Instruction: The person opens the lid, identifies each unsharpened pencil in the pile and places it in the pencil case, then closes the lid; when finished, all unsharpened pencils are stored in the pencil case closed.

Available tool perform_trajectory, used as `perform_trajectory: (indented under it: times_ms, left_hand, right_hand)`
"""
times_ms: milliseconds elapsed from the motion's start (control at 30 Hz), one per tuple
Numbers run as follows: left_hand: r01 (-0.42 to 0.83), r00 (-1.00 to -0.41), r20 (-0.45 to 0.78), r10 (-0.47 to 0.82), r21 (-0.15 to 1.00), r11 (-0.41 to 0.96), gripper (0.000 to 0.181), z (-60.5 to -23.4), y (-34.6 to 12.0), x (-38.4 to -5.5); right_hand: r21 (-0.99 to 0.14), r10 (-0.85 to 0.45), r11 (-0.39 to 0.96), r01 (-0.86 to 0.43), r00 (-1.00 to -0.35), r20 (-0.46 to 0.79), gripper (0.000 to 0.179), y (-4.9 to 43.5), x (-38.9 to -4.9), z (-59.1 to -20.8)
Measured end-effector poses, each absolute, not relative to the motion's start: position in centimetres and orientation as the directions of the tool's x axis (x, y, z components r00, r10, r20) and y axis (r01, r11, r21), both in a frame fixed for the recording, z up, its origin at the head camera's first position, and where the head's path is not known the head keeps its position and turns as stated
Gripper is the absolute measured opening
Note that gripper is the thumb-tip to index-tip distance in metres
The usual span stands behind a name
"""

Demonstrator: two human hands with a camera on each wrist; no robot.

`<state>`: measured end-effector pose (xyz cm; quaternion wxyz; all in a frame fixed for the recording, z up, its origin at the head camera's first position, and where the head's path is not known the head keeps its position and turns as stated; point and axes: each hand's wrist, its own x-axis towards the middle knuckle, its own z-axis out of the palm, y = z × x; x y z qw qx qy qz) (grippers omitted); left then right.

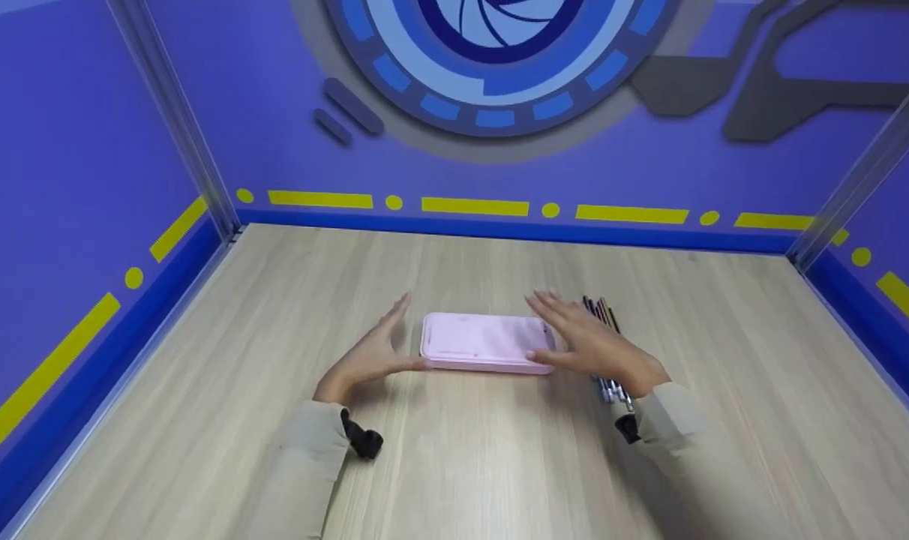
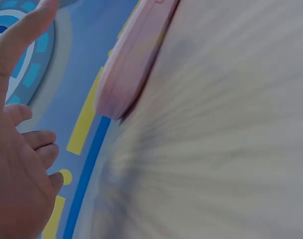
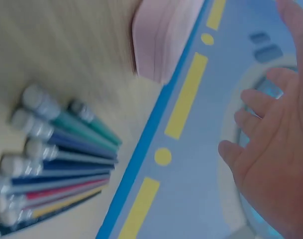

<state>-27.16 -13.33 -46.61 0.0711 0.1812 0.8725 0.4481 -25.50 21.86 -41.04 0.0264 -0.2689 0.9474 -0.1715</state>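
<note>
A pink pencil case, closed and lying flat, is in the middle of the table. At its left end is my left hand, thumb and fingers spread apart; the wrist view shows a gap between that hand and the case. My right hand hovers by the case's right end, its fingers extended and holding nothing. Several pencils with eraser ends lie side by side to the right, partly hidden under the right hand. In the right wrist view the pencils show green, blue, red and yellow barrels.
The wooden table is bounded by a blue back wall with yellow marks and by side panels. Metal posts stand at the back corners. A black strap piece shows at the left sleeve.
</note>
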Motion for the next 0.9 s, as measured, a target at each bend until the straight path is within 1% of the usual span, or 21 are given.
perform_trajectory:
  times_ms: [200,367,600,733,900]
  left_hand:
    - [0.236,-0.904,0.002,0.427,0.835,0.497,0.120,-47.9,-12.6,-27.3]
    - [0.253,-0.895,0.004,0.447,0.829,0.499,0.116,-48.3,-12.4,-27.7]
    - [0.284,-0.893,0.028,0.449,0.809,0.515,0.115,-48.8,-12.0,-28.4]
    - [0.308,-0.892,0.056,0.449,0.801,0.513,0.113,-49.0,-11.8,-28.6]
    - [0.321,-0.900,0.088,0.427,0.796,0.512,0.108,-49.2,-11.5,-28.3]
  right_hand:
    - [-0.311,-0.574,0.783,-0.539,-0.818,-0.027,0.086,20.2,-26.2,-42.1]
    - [-0.325,-0.593,0.772,-0.546,-0.803,-0.059,0.086,18.9,-27.1,-42.8]
    - [-0.346,-0.572,0.788,-0.509,-0.814,-0.105,0.088,17.7,-27.7,-43.6]
    - [-0.337,-0.570,0.792,-0.508,-0.814,-0.114,0.087,17.1,-27.9,-43.9]
    - [-0.289,-0.545,0.817,-0.499,-0.832,-0.102,0.082,16.3,-27.7,-44.2]
